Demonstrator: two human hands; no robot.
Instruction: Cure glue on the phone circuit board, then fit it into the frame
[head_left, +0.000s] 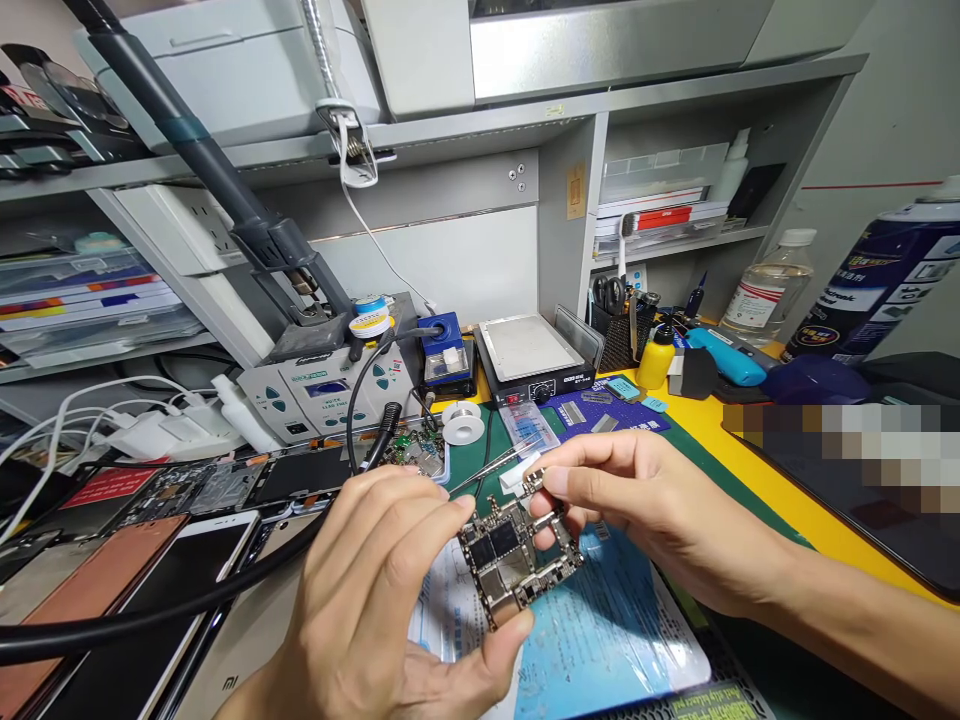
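A phone circuit board point(499, 548) is held up over a blue-and-white printed sheet point(600, 610). My left hand point(375, 590) is closed on its left side, with fingertips at the upper edge and the thumb at the lower corner. My right hand point(637, 490) pinches the board's upper right part between thumb and forefinger; its other fingertips show through the cut-out from behind. Metal tweezers point(499, 463) stretch from beside my left fingers toward the upper right. Whether the left hand touches them, I cannot tell.
Several phones point(172, 590) lie at left, crossed by a thick black cable point(187, 610). A hot-air station point(322, 390), solder spool point(463, 424) and heating plate point(532, 350) stand behind. A yellow bottle point(656, 360) and a dark spray can point(877, 270) are at right.
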